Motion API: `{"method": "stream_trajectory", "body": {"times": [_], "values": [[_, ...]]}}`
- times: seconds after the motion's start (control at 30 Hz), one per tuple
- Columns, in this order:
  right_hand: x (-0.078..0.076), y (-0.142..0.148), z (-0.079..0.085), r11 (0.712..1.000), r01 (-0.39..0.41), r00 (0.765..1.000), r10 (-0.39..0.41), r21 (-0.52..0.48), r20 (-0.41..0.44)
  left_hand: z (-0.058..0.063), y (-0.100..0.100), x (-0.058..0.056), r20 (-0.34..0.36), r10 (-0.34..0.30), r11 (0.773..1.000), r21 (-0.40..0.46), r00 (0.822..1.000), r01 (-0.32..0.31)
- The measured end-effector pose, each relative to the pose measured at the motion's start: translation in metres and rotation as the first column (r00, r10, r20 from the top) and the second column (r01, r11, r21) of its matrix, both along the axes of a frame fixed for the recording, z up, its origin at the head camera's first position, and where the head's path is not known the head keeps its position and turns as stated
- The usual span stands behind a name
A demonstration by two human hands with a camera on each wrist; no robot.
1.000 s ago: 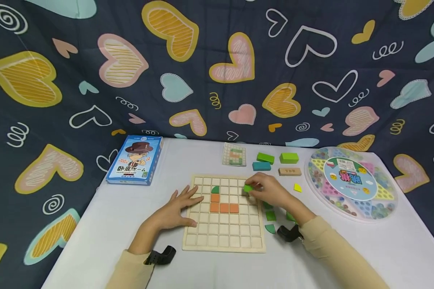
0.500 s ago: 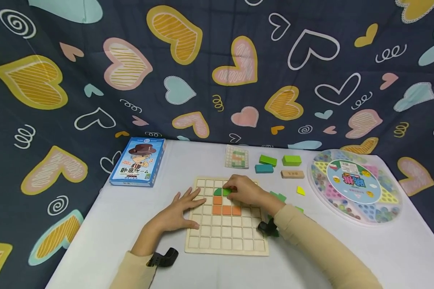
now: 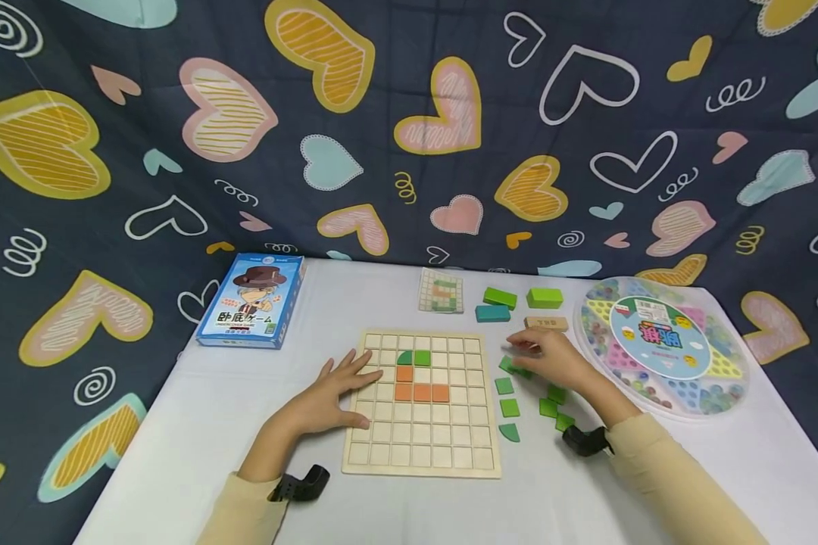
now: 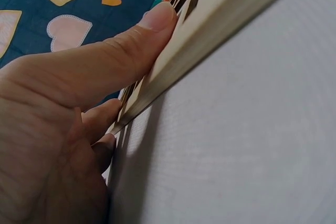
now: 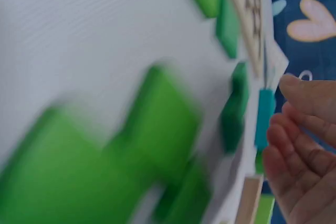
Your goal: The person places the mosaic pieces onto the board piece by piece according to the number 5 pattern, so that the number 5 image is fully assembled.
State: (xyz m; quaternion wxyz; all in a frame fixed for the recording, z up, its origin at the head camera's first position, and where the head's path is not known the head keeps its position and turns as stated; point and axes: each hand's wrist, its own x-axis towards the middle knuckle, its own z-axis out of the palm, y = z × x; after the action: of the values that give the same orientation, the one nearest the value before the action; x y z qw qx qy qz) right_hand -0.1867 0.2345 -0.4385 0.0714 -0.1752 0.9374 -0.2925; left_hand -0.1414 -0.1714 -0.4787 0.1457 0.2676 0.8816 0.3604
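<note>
A wooden grid board [image 3: 453,435] lies on the table in the head view. My left hand [image 3: 323,397] rests with spread fingers on its left edge; the left wrist view has the thumb [image 4: 152,24] pressed on the frame. A green quarter-round tile [image 3: 405,357] and a green square tile [image 3: 423,358] sit side by side in cells above several orange tiles [image 3: 423,392]. My right hand [image 3: 548,356] hovers right of the board, over green tiles [image 3: 507,365] it partly hides. Its fingers are loosely bent and hold nothing in the right wrist view.
More green tiles [image 3: 548,407] lie right of the board. Behind stand a pattern card [image 3: 441,291], green blocks [image 3: 544,297], a teal block [image 3: 493,313] and a wooden block [image 3: 546,324]. A blue game box [image 3: 251,301] is at left, a round marble-game case [image 3: 661,347] at right.
My right hand carried the green square tile left across the board, set it beside the quarter-round tile, let go and moved back right to the loose tiles. My left hand stayed on the edge.
</note>
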Motion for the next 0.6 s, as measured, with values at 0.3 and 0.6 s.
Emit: {"method": "stream_trajectory", "body": {"times": [0.3, 0.6], "values": [[0.014, 0.020, -0.012, 0.996, 0.033, 0.999, -0.035, 0.089, 0.016, 0.001, -0.001, -0.001, -0.004, 0.001, 1.000, 0.001, 1.000, -0.001], [0.018, 0.003, -0.004, 0.983, 0.037, 0.998, -0.029, -0.180, 0.050, 0.000, 0.001, 0.000, -0.005, -0.006, 1.000, 0.002, 1.000, 0.006]]}}
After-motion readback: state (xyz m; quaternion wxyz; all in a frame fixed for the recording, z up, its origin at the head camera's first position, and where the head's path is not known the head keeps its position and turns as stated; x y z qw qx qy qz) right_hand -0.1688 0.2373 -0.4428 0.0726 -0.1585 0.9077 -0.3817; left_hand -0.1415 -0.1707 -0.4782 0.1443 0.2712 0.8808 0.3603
